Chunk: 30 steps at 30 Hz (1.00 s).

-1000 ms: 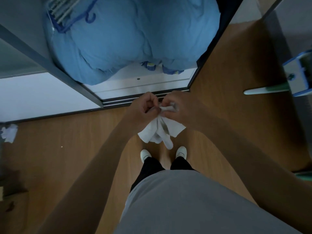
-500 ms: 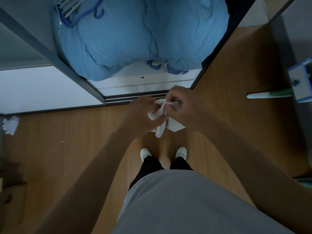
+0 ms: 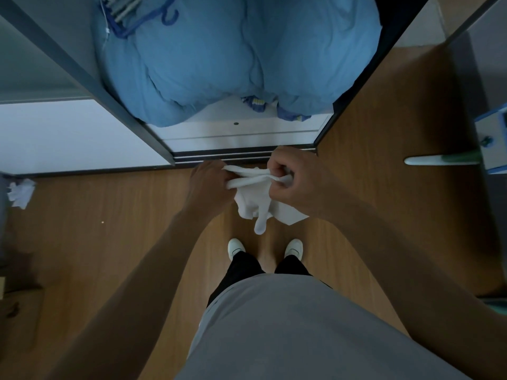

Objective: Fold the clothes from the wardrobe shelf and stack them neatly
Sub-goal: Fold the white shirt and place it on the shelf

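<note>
1. Two hands meet in front of me, just short of the wardrobe's sliding track, and both hold one white cloth [image 3: 253, 204].
2. I see the left hand [image 3: 211, 185] with its fingers curled round the cloth's left end; its back faces me, so the fingertips are hidden.
3. The right hand [image 3: 297, 185] grips the other end, with its fingers bent tight over the fabric.
4. Between them the cloth is drawn into two rolled bands. The rest hangs loose below, its narrow tip lowest, in the air above the wooden floor [image 3: 109, 229] and a pair of white shoes [image 3: 236, 246].
5. Beyond the hands a puffy blue duvet [image 3: 233, 58] fills the wardrobe shelf [image 3: 247, 133], and a blue hanger [image 3: 142, 20] lies at its upper left.
6. Far left, a crumpled white scrap [image 3: 20, 193] lies on the floor, well apart from the cloth.
</note>
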Each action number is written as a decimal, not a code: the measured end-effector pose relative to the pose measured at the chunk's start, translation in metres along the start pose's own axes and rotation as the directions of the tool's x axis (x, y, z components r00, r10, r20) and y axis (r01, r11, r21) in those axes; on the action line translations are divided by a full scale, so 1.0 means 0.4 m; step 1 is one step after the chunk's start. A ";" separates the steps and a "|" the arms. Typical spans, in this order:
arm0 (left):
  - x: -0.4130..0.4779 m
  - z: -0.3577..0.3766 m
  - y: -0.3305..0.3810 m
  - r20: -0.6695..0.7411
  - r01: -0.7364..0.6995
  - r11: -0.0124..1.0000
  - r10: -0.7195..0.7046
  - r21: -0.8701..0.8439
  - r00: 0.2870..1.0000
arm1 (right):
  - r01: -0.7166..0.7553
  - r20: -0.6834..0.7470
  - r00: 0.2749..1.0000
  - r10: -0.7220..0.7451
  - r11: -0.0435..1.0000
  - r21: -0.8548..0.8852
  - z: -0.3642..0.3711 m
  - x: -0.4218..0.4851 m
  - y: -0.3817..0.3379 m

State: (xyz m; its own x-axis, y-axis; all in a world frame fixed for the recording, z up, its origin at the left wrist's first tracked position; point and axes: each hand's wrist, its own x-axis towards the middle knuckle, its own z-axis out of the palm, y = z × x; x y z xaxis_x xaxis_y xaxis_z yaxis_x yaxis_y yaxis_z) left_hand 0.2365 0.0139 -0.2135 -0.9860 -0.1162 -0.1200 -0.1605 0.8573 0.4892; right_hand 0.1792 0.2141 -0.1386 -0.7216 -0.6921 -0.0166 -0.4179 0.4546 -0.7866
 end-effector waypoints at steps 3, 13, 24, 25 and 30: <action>-0.008 0.003 -0.019 0.007 0.037 0.999 -0.037 0.009 0.999 | -0.001 0.017 1.000 0.001 0.999 0.034 -0.002 -0.010 0.007; -0.029 0.026 -0.058 -0.052 0.229 0.973 -0.228 0.015 0.972 | -0.131 0.095 0.986 0.140 0.987 -0.091 0.005 -0.042 0.035; -0.036 0.023 -0.054 -0.144 0.132 0.971 -0.163 -0.199 0.976 | -0.374 0.162 0.890 0.426 0.886 -0.274 -0.007 -0.034 0.071; -0.038 0.025 -0.057 -0.145 0.119 0.980 -0.142 -0.160 0.979 | -0.382 0.149 0.891 0.428 0.886 -0.263 -0.005 -0.034 0.074; -0.040 0.043 -0.083 -0.046 0.180 0.983 -0.178 0.045 0.983 | -0.302 0.087 0.944 0.319 0.939 -0.163 0.011 -0.034 0.069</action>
State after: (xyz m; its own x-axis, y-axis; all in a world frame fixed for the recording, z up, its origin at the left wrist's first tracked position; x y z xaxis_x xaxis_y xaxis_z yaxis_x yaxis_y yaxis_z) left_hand 0.2582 -0.0040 -0.2427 -0.9426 -0.2900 -0.1656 -0.3335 0.8440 0.4201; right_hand 0.1798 0.2334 -0.1628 -0.7664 -0.5568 -0.3202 -0.2639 0.7275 -0.6333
